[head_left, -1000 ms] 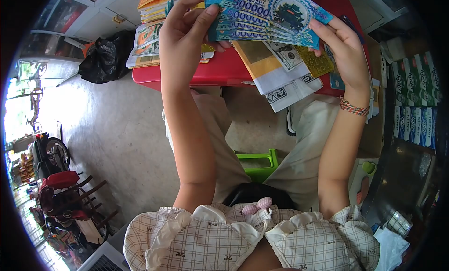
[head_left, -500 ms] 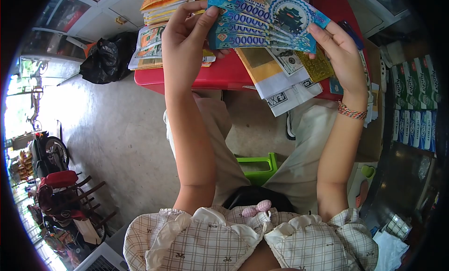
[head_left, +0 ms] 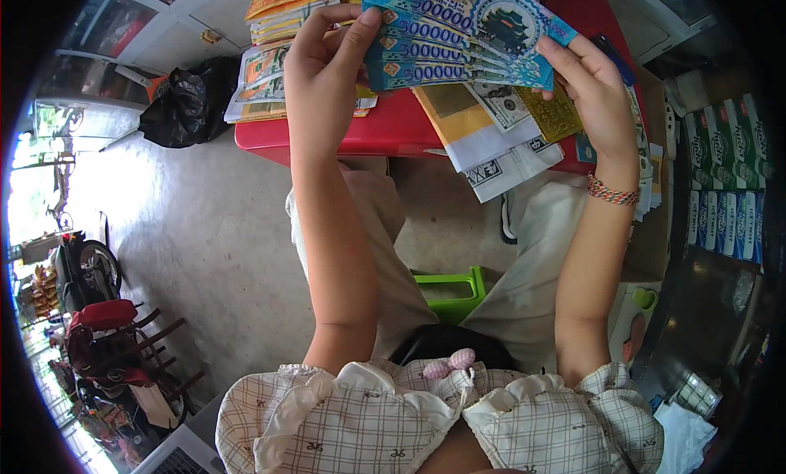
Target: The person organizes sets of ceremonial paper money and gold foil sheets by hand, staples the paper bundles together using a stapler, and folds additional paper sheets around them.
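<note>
Both hands hold a fan of blue paper notes printed "500000", raised above a red table. My left hand pinches their left ends between thumb and fingers. Closed on the right ends is my right hand, its thumb on the front. Beneath the notes lie a yellow-and-white paper stack, dollar-style notes and a gold sheet. By my left wrist is a stack with orange-and-white printed notes.
Yellow and orange paper bundles are piled at the table's back left. A black plastic bag rests on the floor beside it. Between my legs stands a green stool. Green and blue boxes line the right; motorbikes stand at left.
The fanned notes have shifted very slightly, and my right hand has moved a little to the left. My left hand stays nearly in place.
</note>
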Motion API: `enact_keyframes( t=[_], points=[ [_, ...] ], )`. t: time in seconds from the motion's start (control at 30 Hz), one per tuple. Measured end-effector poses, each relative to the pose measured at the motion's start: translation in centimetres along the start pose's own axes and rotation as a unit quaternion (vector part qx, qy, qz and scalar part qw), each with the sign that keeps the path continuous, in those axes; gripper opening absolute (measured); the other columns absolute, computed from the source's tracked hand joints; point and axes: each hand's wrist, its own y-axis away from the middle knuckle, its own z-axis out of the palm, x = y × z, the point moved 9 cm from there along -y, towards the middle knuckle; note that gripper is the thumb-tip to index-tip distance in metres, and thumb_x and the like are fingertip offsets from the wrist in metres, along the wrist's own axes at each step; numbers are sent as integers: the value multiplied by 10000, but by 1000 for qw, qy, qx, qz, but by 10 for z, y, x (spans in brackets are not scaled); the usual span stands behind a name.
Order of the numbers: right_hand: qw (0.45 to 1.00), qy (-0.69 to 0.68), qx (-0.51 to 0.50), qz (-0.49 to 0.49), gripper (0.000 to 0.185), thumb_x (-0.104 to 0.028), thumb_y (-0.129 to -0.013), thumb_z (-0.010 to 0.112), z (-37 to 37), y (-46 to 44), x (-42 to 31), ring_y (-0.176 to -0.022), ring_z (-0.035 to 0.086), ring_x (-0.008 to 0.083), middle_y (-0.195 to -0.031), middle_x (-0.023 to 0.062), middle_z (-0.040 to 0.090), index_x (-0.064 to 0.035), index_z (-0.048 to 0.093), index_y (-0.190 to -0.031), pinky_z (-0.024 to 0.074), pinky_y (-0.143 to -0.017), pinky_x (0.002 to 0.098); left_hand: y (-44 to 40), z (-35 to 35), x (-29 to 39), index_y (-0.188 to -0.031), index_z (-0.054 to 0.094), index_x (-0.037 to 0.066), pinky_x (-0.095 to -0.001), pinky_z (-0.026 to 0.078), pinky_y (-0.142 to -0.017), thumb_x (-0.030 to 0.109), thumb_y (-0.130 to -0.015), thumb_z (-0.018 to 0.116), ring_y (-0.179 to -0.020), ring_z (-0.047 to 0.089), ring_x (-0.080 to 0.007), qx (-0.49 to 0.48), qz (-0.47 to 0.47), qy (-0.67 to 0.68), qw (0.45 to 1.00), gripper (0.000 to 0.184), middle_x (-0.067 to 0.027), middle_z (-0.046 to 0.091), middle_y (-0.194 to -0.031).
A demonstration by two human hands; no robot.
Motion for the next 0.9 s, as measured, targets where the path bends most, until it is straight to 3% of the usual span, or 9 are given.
enact_keyframes(
  t=[0.07,0.27,0.8,0.9],
  points=[
    [999,-2,39,1,317,-225,-947,556,-4,0,0,-683,530,43,-903,4,636,-7,586,-1174,412,-614,193,-1,-1,-1,-1009,618,45,-172,401,-497,228,-892,654,-547,503,-14,3,6,11,1000,220,-8,670,-728],
    [998,56,18,-11,328,-232,-934,573,-3,0,-2,-675,522,38,-882,-5,639,-9,588,-1175,402,-608,186,-2,0,-3,-1016,616,47,-163,395,-499,212,-896,650,-555,508,-8,-3,4,18,1000,207,-5,671,-736],
    [999,12,39,-11,322,-217,-939,572,-3,-1,-1,-734,541,33,-910,4,646,-5,578,-1182,416,-627,191,-2,-2,-3,-1054,609,58,-186,423,-538,264,-905,638,-621,571,-33,-8,-1,-6,1000,256,-14,663,-741],
    [997,27,-32,-60,320,-220,-943,566,7,-1,-9,-716,527,29,-897,0,641,-4,576,-1178,408,-618,191,-1,-3,-3,-1069,601,56,-182,422,-531,267,-895,652,-633,583,-37,-3,-18,7,1000,278,-15,664,-752]
  ],
)
